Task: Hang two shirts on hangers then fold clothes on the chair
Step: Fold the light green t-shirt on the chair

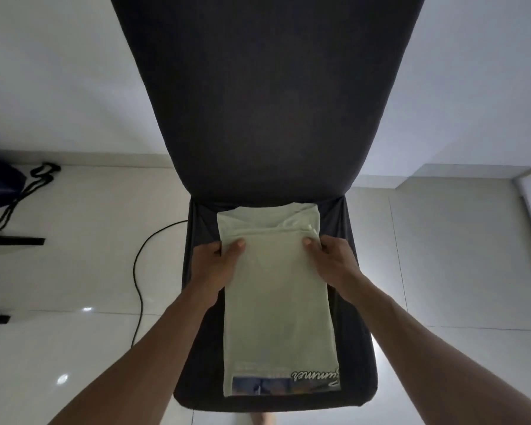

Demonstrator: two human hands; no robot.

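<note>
The left hand (216,262) pinches the left corner of the upper folded edge of a pale green shirt (276,302), thumb on top of the cloth and the other fingers curled under it. The right hand (330,259) grips the matching right corner in the same way, thumb pressed on top near the edge. Between the two hands the folded edge runs straight across, lying over the lower layer of the shirt, whose collar end shows beyond it toward the chair back.

The shirt is folded into a long narrow strip lying flat along the middle of the seat of a dark-covered chair (203,363). At its near end, close to the seat's front edge, a printed picture and some black script lettering show, upside down from the wearer's view. The chair's tall back (267,87) rises straight ahead.

The chair stands on glossy pale floor tiles (74,271). A black cable (140,286) curves over the floor just left of the seat. Farther left, by the wall, lies a dark bag (0,185) with black straps.
</note>
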